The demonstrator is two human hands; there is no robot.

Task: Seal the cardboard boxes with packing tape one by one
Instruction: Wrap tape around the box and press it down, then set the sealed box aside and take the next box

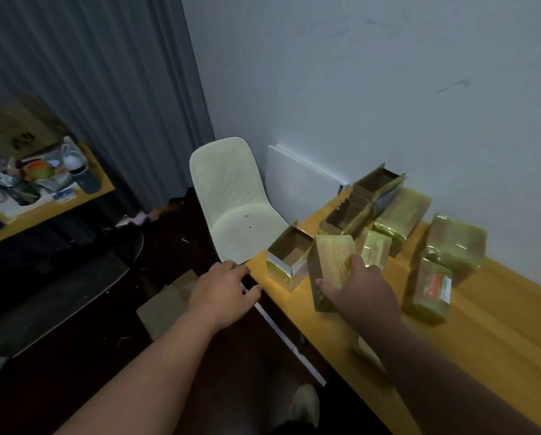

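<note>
The right hand point(362, 288) grips a taped cardboard box point(330, 268) on the tabletop point(498, 324), likely setting it aside as finished. At 9 o'clock, the left hand point(223, 288) hovers relaxed, holding nothing, near 1 open box point(289, 255).

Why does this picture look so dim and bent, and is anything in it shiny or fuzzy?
Head view: the room is dim, the floor almost black; the wide lens bows the curtain and wall lines; glare shines off the taped box that the right hand grips and off the wrapped boxes behind; the cluttered side table at left is soft; the left hand is slightly blurred.
</note>
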